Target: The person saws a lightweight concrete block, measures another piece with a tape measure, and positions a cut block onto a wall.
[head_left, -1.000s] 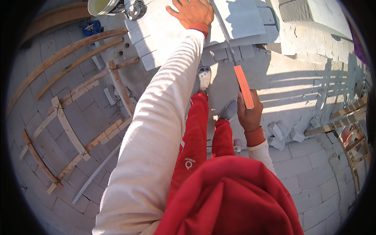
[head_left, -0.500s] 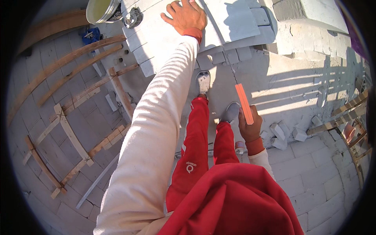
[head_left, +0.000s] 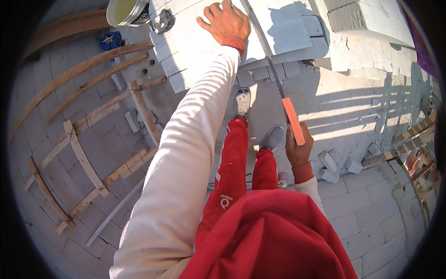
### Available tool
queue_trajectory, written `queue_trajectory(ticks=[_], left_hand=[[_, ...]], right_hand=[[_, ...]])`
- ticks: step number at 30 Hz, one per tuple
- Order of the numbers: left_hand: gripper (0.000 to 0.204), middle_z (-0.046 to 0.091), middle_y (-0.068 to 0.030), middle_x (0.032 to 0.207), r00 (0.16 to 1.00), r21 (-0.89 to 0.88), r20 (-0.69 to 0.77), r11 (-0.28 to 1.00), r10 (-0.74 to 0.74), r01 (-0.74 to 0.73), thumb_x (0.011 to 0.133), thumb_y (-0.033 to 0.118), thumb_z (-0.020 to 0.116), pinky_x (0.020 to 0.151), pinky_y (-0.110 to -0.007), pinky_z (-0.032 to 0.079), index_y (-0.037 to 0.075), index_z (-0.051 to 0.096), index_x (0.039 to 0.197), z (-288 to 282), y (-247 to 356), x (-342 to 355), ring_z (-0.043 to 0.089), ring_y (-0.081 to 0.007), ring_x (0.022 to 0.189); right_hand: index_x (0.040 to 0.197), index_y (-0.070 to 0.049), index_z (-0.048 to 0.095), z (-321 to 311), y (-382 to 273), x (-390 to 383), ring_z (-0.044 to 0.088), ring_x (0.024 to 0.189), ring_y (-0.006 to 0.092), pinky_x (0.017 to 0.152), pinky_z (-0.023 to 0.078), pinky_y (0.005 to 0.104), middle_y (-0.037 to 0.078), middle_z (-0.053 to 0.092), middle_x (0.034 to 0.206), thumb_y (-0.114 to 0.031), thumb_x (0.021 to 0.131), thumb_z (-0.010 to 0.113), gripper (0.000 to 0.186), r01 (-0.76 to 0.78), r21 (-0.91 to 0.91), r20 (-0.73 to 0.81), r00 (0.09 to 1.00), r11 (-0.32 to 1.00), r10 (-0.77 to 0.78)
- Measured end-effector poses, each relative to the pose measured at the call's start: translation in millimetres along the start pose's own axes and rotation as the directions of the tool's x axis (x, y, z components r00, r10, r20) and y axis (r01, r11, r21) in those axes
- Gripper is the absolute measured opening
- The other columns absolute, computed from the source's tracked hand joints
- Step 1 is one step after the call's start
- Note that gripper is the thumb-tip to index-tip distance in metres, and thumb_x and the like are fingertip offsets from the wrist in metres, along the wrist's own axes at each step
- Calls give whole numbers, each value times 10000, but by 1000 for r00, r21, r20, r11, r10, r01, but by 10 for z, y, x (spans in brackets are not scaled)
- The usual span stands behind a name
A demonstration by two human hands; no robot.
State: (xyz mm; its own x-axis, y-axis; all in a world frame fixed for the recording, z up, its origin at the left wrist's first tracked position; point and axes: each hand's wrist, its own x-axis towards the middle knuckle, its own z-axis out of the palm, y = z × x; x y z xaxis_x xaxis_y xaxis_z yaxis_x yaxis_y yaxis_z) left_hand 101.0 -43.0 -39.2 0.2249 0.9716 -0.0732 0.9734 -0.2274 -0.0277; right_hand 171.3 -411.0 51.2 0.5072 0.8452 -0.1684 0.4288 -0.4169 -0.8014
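Note:
My left hand lies flat with spread fingers on a pale block at the top of the view, its arm stretched out in a white sleeve. In my right hand, lower and to the right, is the orange handle of a handsaw. The saw's long grey blade runs up and slightly left from the handle, across the edge of the pale blocks just right of my left hand. Its far end leaves the top of the picture, and I cannot tell how deep it sits.
At the upper left stand a white bucket and a grey-smeared container. Wooden frames lie on the left. Broken block pieces lie right of my feet, near a small can. More pale blocks are stacked at the upper right.
The saw has shifted slightly in my right hand's grip area, and more of its blade's flat side shows. My left hand stays on the block; the whole view has moved a little.

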Motion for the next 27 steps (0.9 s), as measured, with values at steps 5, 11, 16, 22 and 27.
queue_trajectory(ticks=[5,11,16,22,27], left_hand=[[514,596,-158,1483,904,-231,-424,958,55,-167,981,458,616,1189,-651,222,158,681,1394,272,-389,48,445,-370,1451],[967,312,-211,1684,959,-273,-37,920,282,-281,825,545,803,1218,-703,206,160,414,1623,-382,-623,-826,248,-402,1579],[1340,262,-165,1725,927,-63,95,931,364,-359,551,423,1028,1210,-722,255,273,310,1672,-555,-879,-957,214,-411,1601],[1290,299,-183,1705,888,-29,167,903,428,-429,583,305,1013,1165,-626,442,289,313,1666,-617,-984,-782,357,-467,1529],[1277,285,-205,1705,840,15,269,870,471,-493,618,307,991,1158,-557,487,269,276,1677,-739,-1101,-598,355,-470,1529]], right_hand=[[961,-36,620,250,-229,240,684,657,306,616,530,363,110,649,780,-141,974,751,169,39,85,-19,999,996,-38],[1199,-11,649,128,-356,273,726,713,268,657,552,358,116,716,872,-186,992,715,278,-77,187,9,997,979,77],[1468,-8,575,208,-388,353,776,887,317,764,593,368,202,753,1174,-163,1016,633,482,78,191,-18,997,978,-76],[1477,-23,574,124,-650,333,779,945,337,801,605,376,222,735,1250,-177,1030,593,473,80,108,10,997,991,-82],[1496,-43,550,-95,-913,211,775,939,359,791,612,392,220,729,1258,-189,1029,586,491,15,72,46,999,997,-19]])
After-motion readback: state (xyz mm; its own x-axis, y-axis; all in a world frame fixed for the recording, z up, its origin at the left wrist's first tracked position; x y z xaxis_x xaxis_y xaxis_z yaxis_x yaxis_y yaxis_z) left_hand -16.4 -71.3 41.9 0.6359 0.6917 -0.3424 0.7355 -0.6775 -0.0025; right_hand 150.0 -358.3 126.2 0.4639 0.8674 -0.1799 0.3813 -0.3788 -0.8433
